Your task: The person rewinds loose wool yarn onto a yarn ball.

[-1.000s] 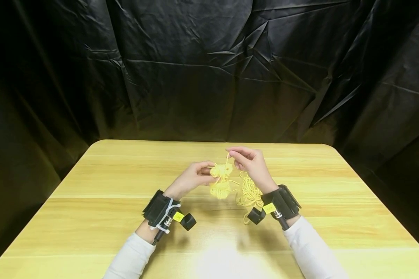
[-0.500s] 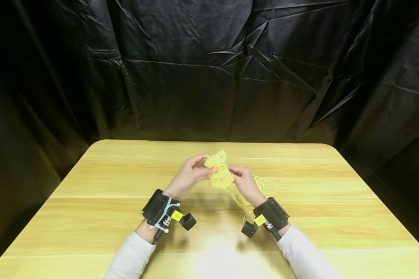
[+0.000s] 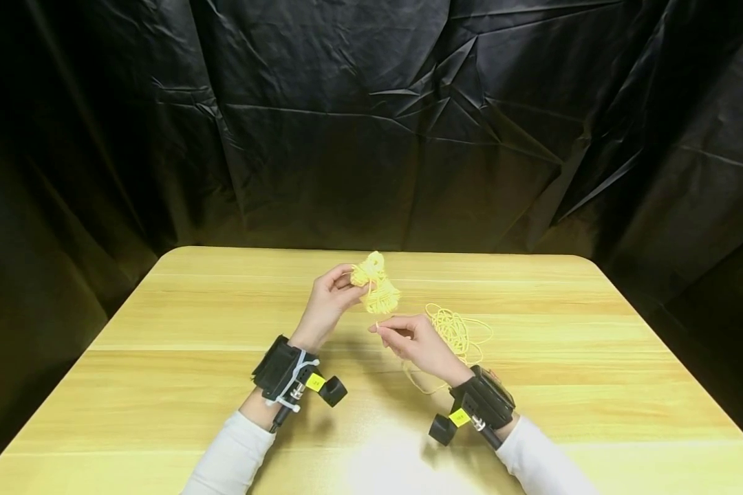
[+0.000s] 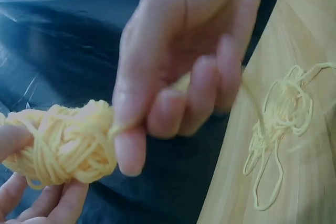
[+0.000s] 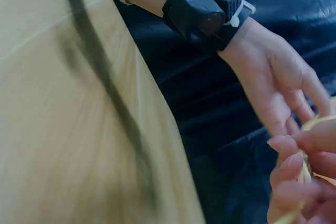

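A wound bundle of yellow yarn [image 3: 380,295], narrowed near its middle, hangs above the table in my left hand [image 3: 322,306], which grips it between thumb and fingers at its left side. Just below and to the right, my right hand [image 3: 422,345] pinches a single strand between thumb and forefinger. In the left wrist view the strand runs from the bundle [image 4: 68,145] to my right hand [image 4: 184,66], whose other fingers are curled. The right wrist view has my left hand [image 5: 273,72] behind the right hand's fingertips [image 5: 286,163]; the bundle is mostly cut off there.
A loose tangle of yellow yarn [image 3: 455,333] lies on the wooden table [image 3: 179,399] behind my right hand, with a loop trailing toward the front. A black sheet [image 3: 371,137] hangs beyond the far edge. Each wrist carries a black strap with a small camera.
My left hand has lifted the bundle up and to the left, tilting it. My right hand has gone from above the bundle down to its side, then below it with the strand.
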Motion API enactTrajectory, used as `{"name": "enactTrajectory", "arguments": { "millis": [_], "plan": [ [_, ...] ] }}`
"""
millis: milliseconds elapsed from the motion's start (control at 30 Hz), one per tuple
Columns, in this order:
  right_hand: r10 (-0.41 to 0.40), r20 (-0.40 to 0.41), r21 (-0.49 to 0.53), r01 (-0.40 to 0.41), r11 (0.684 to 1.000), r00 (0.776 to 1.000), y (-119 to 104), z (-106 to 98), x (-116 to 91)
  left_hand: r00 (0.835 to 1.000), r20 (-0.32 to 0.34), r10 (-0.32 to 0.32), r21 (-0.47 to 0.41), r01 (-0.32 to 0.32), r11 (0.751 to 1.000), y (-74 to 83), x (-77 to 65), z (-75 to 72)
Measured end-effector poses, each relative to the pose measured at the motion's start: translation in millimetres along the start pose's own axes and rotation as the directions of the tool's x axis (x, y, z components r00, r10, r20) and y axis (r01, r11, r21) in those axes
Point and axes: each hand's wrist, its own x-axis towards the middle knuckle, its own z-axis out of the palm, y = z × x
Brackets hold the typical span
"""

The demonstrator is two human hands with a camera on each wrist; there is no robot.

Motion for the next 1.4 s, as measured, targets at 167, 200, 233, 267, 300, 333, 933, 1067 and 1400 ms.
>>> {"name": "enactTrajectory", "arguments": {
  "millis": [167,200,233,267,300,333,933,1067,1400],
  "plan": [
    [-0.030,0.014,-0.145,0.031,0.989,0.999,-16.0,-8.1,-0.2,1.000,-0.007,0.025,0.113,-0.024,0.993,-3.7,1.8,-2.0],
    [-0.028,0.012,-0.160,0.030,0.987,1.000,-19.3,-10.4,0.4,1.000,0.000,0.025,0.132,-0.025,0.991,-4.2,1.9,-2.1],
    [-0.033,0.012,-0.169,0.034,0.985,0.999,-22.1,-13.1,1.3,1.000,0.009,0.024,0.148,-0.025,0.989,-4.7,2.0,-2.1],
    [-0.031,0.009,-0.169,0.032,0.985,0.999,-25.4,-15.9,2.1,1.000,0.016,0.021,0.160,-0.024,0.987,-4.7,1.8,-1.9],
    [-0.028,0.005,-0.166,0.028,0.986,1.000,-28.2,-18.7,2.9,1.000,0.025,0.017,0.169,-0.021,0.985,-4.8,1.8,-2.0],
    [-0.022,0.003,-0.153,0.022,0.988,1.000,-30.9,-21.4,3.8,0.999,0.033,0.014,0.173,-0.019,0.985,-5.0,1.8,-2.0],
    [0.053,-0.215,0.240,0.000,0.971,0.975,-33.8,-63.5,13.2,0.973,0.203,-0.108,0.278,0.049,0.959,-10.9,1.8,-6.8],
    [0.039,-0.327,0.424,0.110,0.899,0.944,-39.4,-78.6,12.2,0.970,0.204,-0.133,0.316,0.063,0.947,-9.8,1.2,-10.0],
    [-0.003,-0.393,0.622,0.268,0.735,0.920,-40.1,-89.1,13.9,0.861,0.457,-0.222,0.370,0.043,0.928,-9.7,-2.1,-12.1]
  ]
}}
